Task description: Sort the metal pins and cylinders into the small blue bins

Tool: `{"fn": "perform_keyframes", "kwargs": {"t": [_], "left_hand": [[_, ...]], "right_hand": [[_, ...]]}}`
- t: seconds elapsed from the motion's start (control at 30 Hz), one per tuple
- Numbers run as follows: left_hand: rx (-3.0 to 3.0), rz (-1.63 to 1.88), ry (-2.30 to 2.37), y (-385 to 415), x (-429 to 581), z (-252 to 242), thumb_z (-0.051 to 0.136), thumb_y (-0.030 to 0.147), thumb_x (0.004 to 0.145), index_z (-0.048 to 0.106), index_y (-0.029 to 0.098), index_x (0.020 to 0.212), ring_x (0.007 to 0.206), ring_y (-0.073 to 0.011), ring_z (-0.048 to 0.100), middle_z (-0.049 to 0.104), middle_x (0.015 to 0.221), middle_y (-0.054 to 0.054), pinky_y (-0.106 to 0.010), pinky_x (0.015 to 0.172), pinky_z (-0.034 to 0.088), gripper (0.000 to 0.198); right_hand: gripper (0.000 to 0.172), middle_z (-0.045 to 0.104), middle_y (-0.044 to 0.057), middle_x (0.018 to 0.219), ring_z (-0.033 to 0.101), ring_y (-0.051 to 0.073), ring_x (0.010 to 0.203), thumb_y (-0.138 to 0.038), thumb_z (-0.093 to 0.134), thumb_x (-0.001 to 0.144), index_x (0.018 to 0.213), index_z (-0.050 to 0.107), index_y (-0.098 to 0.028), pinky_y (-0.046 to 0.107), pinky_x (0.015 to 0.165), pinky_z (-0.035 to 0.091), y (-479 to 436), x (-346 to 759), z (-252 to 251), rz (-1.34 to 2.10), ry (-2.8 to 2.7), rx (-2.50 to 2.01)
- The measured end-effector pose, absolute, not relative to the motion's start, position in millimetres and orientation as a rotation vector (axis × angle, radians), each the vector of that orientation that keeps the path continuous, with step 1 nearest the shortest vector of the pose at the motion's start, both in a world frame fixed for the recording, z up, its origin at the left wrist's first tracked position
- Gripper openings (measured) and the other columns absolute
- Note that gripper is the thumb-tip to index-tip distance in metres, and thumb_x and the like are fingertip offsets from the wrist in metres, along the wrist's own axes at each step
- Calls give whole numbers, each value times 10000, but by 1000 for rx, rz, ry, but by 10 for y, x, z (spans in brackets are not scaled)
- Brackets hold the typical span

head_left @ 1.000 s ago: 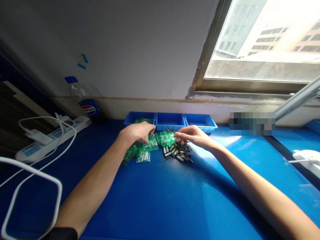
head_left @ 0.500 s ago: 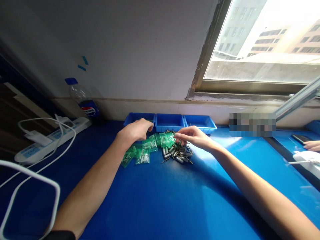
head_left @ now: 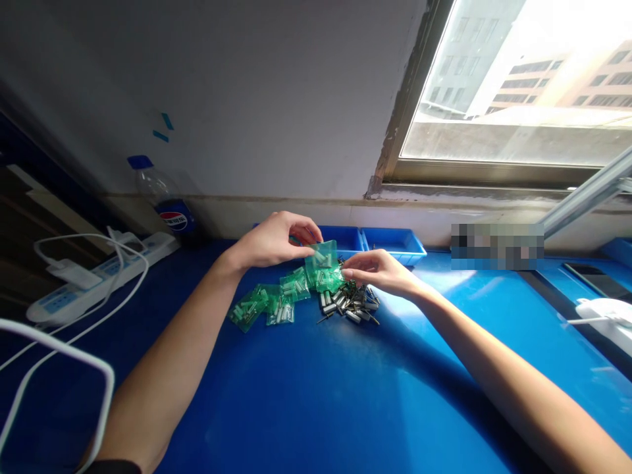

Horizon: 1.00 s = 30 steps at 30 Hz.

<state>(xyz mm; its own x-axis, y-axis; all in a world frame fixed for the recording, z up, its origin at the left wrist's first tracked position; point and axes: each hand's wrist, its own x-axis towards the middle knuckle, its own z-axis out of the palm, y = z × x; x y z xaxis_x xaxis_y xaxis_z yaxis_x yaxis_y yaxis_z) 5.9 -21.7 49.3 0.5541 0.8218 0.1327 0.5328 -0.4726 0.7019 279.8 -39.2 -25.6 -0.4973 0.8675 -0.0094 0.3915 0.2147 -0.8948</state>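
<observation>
My left hand pinches a small green plastic bag by its left edge, between thumb and fingers. Pale metal pieces show through the bag. Just to its right, my right hand has thumb and fingers drawn together; whatever they may hold is too small to make out. Beneath the right hand lies a loose pile of metal pins and spacers. Several filled green bags spread leftward from the pile across the blue table.
Blue bins stand along the wall, partly hidden by my left hand. A cola bottle and a power strip with white cables are at left. At right lie a phone and a white device.
My left hand has moved right from the left bin and now holds up a green bag. My right hand stays nearly in place. Another person's hand has left the right edge.
</observation>
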Motion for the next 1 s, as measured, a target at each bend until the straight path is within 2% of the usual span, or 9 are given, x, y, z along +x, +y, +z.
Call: {"fn": "perform_keyframes", "kwargs": {"t": [0.07, 0.13, 0.2, 0.27, 0.47, 0.73, 0.87, 1.0], "left_hand": [[2062, 641, 981, -205, 117, 449, 808, 352, 787, 754, 158, 1059, 993, -229, 753, 795, 1055, -80, -304, 864, 598, 339], [1995, 628, 912, -190, 162, 397, 832, 367, 775, 751, 153, 1076, 1000, -236, 757, 796, 1067, -89, -312, 863, 604, 378], [1965, 614, 873, -181, 188, 360, 845, 360, 766, 753, 150, 1081, 1003, -241, 759, 796, 1072, -94, -317, 862, 605, 389], [1955, 622, 866, -180, 197, 345, 851, 356, 762, 758, 147, 1075, 1011, -245, 758, 797, 1075, -97, -320, 865, 601, 387], [1973, 539, 828, -174, 195, 317, 833, 364, 791, 783, 132, 1010, 915, -229, 759, 805, 998, -101, -303, 806, 589, 323], [1941, 565, 849, -152, 165, 292, 808, 407, 815, 781, 122, 1004, 737, -191, 731, 781, 805, -83, -254, 641, 539, 343], [2091, 748, 1095, -122, 24, 380, 797, 356, 802, 788, 134, 919, 793, -193, 730, 792, 856, -72, -259, 691, 537, 251], [2261, 972, 1611, -27, -174, 345, 772, 276, 788, 791, 157, 867, 746, -187, 708, 773, 797, -53, -279, 717, 517, 144]], "right_hand": [[436, 727, 26, 826, 639, 183, 744, -573, 809, 811, 994, 777, -179, 289, 665, 470, -412, 2786, -248, 1263, -1987, -1121], [413, 667, 3, 746, 586, 157, 688, -582, 800, 819, 839, 734, -174, 272, 611, 421, -435, 2771, -235, 1285, -1998, -1067], [470, 586, -15, 646, 498, 127, 606, -600, 779, 832, 685, 656, -171, 266, 544, 340, -454, 2756, -225, 1278, -2006, -1036], [501, 552, -19, 600, 446, 114, 567, -606, 776, 834, 633, 635, -169, 271, 522, 295, -463, 2741, -222, 1253, -1990, -1030], [428, 661, 20, 655, 512, 135, 596, -573, 807, 824, 752, 774, -153, 282, 554, 353, -461, 2726, -242, 1205, -1882, -1009], [464, 679, 34, 625, 549, 150, 578, -603, 794, 832, 655, 742, -178, 289, 561, 382, -473, 2671, -333, 1305, -1814, -1018], [434, 717, 46, 699, 567, 156, 600, -596, 775, 855, 727, 769, -182, 290, 571, 410, -470, 2661, -345, 1329, -1771, -1023], [431, 726, 54, 722, 593, 173, 623, -597, 733, 895, 766, 785, -189, 307, 607, 458, -419, 2733, -329, 1338, -1665, -1039]]}}
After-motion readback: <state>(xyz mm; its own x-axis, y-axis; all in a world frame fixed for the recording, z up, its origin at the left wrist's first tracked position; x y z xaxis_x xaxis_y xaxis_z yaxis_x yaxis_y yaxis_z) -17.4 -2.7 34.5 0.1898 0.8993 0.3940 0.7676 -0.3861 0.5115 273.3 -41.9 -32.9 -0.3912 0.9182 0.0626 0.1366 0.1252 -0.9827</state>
